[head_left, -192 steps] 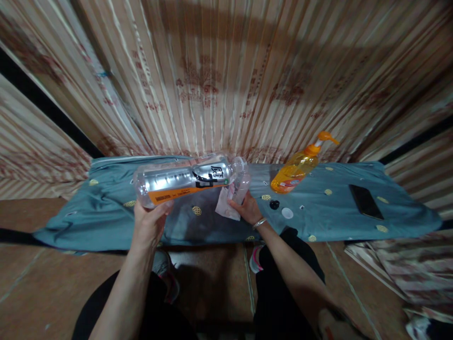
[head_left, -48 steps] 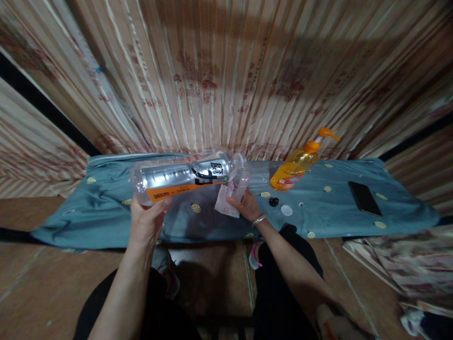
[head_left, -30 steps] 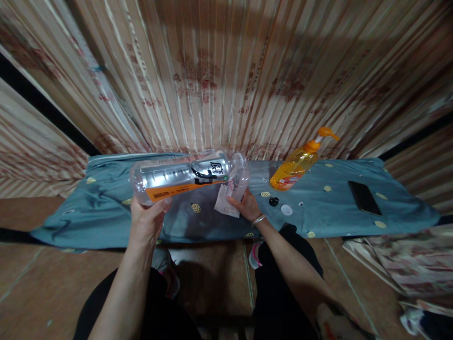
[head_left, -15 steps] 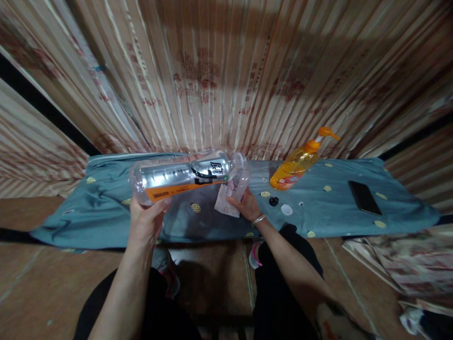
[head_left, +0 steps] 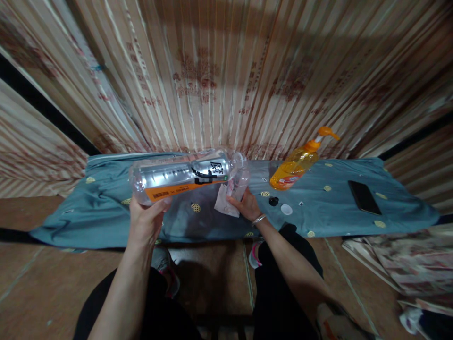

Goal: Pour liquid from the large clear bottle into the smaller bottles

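Observation:
My left hand (head_left: 146, 218) is wrapped round the base of a large clear bottle (head_left: 180, 175) with a silver and orange label. That bottle lies nearly level in the air, its neck pointing right. At its mouth is a small clear bottle (head_left: 239, 179), tilted and held in the closed fingers of my right hand (head_left: 247, 206). Whether liquid passes between the two cannot be made out. A pale paper piece (head_left: 225, 204) shows beneath the small bottle. To the right are a black cap (head_left: 273, 201) and a white round lid (head_left: 286, 209).
A pump bottle (head_left: 295, 165) of orange liquid leans right on the teal cloth (head_left: 184, 226) covering the bench. Farther right lies a black phone (head_left: 364, 197). Pleated curtains (head_left: 226, 71) hang behind and at both sides. My knees and shoes are below the bench's front edge.

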A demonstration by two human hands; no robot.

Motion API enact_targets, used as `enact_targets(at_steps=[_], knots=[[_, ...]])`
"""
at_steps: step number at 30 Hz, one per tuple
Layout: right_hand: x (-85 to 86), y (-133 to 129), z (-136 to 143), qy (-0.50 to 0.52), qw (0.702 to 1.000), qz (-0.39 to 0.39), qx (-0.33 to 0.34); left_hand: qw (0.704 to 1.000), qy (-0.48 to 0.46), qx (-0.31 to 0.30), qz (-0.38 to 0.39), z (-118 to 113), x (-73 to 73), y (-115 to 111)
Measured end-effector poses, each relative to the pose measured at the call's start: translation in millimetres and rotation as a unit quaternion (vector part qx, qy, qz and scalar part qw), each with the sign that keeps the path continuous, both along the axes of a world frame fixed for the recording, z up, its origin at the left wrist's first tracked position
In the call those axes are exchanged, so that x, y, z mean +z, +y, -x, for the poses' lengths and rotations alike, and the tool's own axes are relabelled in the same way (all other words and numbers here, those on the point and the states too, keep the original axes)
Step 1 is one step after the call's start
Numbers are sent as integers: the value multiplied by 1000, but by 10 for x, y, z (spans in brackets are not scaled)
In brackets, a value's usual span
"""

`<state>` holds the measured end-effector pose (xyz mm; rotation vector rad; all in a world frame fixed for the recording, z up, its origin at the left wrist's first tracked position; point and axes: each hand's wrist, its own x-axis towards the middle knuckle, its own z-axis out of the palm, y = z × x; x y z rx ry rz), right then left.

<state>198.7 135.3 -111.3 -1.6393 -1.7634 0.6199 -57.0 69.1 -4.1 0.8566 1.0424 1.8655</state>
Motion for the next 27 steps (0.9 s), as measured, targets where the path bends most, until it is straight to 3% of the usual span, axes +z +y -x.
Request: enact_targets(at_steps=[27], knots=[[19,-3,0,3,1000,8,-3,1000,19,-13,-17,18,-32,13]])
